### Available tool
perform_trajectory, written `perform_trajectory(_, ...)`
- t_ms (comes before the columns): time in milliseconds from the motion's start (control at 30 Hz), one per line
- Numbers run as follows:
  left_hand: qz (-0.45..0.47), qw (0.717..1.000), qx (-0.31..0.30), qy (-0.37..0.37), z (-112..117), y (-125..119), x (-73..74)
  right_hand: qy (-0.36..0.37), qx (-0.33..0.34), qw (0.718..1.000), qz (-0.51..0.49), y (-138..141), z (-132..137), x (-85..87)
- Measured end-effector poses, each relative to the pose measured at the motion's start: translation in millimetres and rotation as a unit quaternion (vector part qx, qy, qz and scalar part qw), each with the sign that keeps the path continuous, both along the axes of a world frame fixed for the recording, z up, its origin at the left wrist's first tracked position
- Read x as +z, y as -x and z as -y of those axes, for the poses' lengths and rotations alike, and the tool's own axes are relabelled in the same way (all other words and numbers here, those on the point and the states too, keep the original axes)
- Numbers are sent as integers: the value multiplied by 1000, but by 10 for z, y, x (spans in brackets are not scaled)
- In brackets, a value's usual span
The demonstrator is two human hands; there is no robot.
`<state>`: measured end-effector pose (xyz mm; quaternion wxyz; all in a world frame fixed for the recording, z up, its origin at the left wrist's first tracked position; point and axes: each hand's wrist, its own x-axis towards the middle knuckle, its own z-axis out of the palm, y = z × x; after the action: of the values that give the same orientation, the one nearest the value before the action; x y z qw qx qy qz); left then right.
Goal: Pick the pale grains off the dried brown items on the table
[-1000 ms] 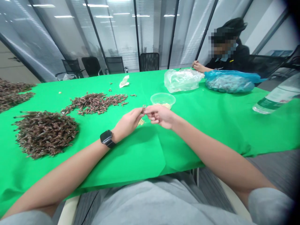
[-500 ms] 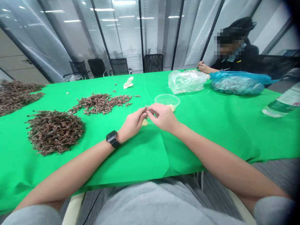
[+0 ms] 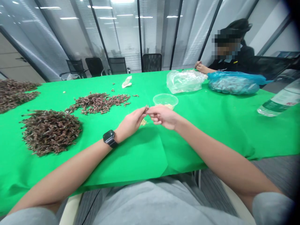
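Observation:
My left hand [image 3: 130, 122], with a black watch on its wrist, and my right hand [image 3: 164, 116] meet fingertip to fingertip above the table. Pinched between them is a small dried brown pod [image 3: 147, 107], mostly covered by the fingers. Just below lies a little heap of pale yellowish grains [image 3: 143, 122]. Behind my right hand stands a clear plastic bowl [image 3: 172, 100] with pale grains in its bottom. Left of my hands, a loose spread of dried brown pods [image 3: 100, 103] lies beyond a big mound of dark stalky pods [image 3: 51, 132].
More brown pods [image 3: 14, 97] lie at the far left. A crumpled white paper [image 3: 127, 82], a clear plastic bag [image 3: 185, 82] and a filled blue bag [image 3: 234, 83] sit toward the back. A water bottle [image 3: 278, 101] is at right. Another person's hands [image 3: 201, 67] are busy across the table.
My right hand has turned, its fingers curling under while its thumb and forefinger stay at my left fingertips. The whole view has shifted slightly.

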<state>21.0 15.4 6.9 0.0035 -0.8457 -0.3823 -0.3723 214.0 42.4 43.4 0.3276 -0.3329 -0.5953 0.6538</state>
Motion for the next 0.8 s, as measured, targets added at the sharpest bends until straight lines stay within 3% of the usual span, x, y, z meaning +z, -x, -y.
perform_trajectory(67, 11, 1000, 4, 10, 4, -6, 9, 4, -4, 1000, 2, -5, -14, -3)
perform_trajectory(133, 31, 999, 12, 22, 0, -9, 8, -106, -67, 991, 36, 5, -16, -34)
perform_trajectory(167, 41, 999, 17, 27, -5, -8, 5, -189, -107, 974, 59, 12, -12, -56)
perform_trajectory(233, 57, 998, 27, 31, -17, -6, -5, -353, -170, 914, 103, 21, -4, -102)
perform_trajectory(300, 62, 997, 35, 28, -24, -5, -11, -462, -193, 855, 134, 21, -1, -142)
perform_trajectory(400, 58, 997, 36, 24, -21, -10, -7, -531, -179, 813, 160, 6, -13, -180)
perform_trajectory(500, 55, 998, 34, 25, -8, -18, -5, -554, -167, 797, 176, -2, -24, -193)
perform_trajectory(567, 53, 998, 34, 26, -5, -20, -12, -553, -168, 797, 174, 7, -16, -192)
perform_trajectory(633, 50, 998, 35, 22, -6, -18, -24, -525, -174, 818, 160, 29, 3, -184)
perform_trajectory(733, 42, 999, 33, 9, -12, -8, -31, -419, -174, 885, 101, 67, 31, -153)
perform_trajectory(800, 31, 999, 26, 3, -10, 0, -21, -304, -157, 938, 50, 75, 32, -113)
